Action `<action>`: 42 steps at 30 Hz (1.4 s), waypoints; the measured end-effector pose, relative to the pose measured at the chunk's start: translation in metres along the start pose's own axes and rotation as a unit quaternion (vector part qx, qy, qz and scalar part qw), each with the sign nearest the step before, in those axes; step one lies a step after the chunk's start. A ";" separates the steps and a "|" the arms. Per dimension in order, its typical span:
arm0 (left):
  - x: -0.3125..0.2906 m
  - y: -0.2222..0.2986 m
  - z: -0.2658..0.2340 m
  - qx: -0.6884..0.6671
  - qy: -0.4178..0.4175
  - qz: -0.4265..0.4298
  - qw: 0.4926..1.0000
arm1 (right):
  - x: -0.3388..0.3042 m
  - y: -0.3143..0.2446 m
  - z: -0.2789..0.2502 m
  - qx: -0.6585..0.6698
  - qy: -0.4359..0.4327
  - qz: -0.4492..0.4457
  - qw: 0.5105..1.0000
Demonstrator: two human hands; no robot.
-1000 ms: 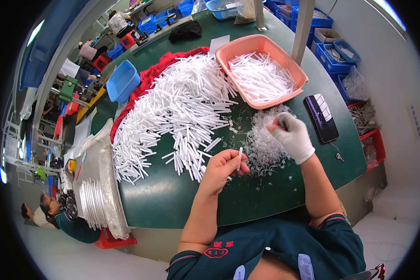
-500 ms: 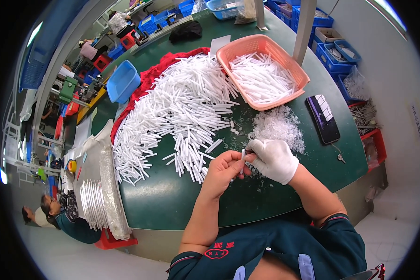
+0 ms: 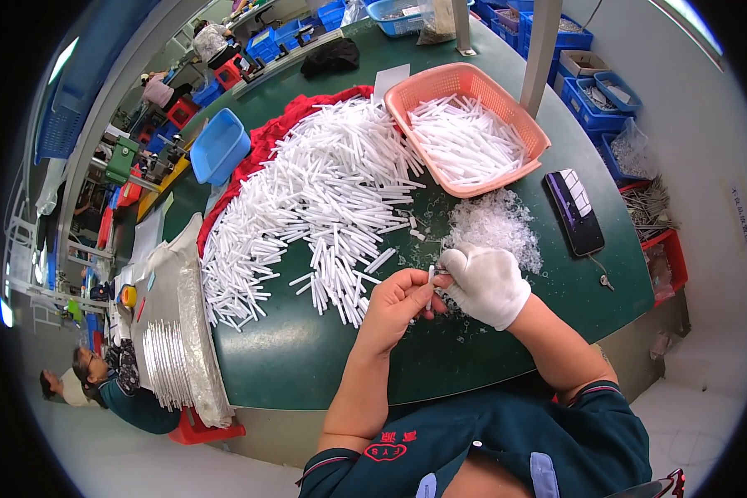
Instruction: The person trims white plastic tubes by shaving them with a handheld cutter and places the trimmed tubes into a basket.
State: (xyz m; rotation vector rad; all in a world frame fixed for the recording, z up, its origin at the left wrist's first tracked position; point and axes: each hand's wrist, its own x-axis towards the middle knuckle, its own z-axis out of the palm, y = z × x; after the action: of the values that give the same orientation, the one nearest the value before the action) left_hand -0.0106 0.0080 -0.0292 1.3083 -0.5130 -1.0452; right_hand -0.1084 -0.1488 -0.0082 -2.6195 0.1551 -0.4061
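Between the fingertips of my bare left hand [image 3: 393, 309] a short white plastic tube [image 3: 431, 277] stands nearly upright. My right hand [image 3: 493, 288], in a white glove, is closed around a small metal tool [image 3: 441, 269] that meets the tube's upper part. Most of this tool is hidden by the glove, so its kind is unclear. Just beyond the glove lies a heap of clear-white plastic shavings [image 3: 498, 222]. A large pile of similar white tubes [image 3: 324, 183] spreads to the left on a red cloth [image 3: 267, 133]. More tubes fill a pink basket [image 3: 529, 166] behind the shavings.
The green tabletop [image 3: 282, 373] bears a phone [image 3: 574, 212] with a key on a cord at right and a blue basin [image 3: 221, 148] at far left. A metal post [image 3: 541, 58] rises behind the basket. Two people sit at lower left; others work farther back.
My gloved right hand has shifted very slightly, and the metal tool's tip shows a little differently against the tube. My left hand keeps its grip in the same place.
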 end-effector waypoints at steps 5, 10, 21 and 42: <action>0.001 -0.005 -0.005 0.016 -0.012 0.026 0.999 | -0.001 0.001 -0.001 -0.026 0.006 -0.012 1.000; 0.001 -0.003 -0.006 0.049 -0.021 0.044 0.998 | -0.001 0.007 -0.005 0.028 -0.006 -0.041 0.999; 0.003 -0.009 0.008 0.253 0.151 0.219 0.930 | -0.003 0.019 0.000 0.327 -0.096 0.044 0.939; 0.000 -0.001 0.000 -0.013 0.052 0.057 0.997 | 0.001 0.008 -0.004 0.119 0.027 -0.015 0.992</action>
State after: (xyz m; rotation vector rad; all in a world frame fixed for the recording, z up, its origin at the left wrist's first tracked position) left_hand -0.0110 0.0074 -0.0297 1.2887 -0.4872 -0.8823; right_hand -0.1093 -0.1574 -0.0081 -2.3802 0.0791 -0.4768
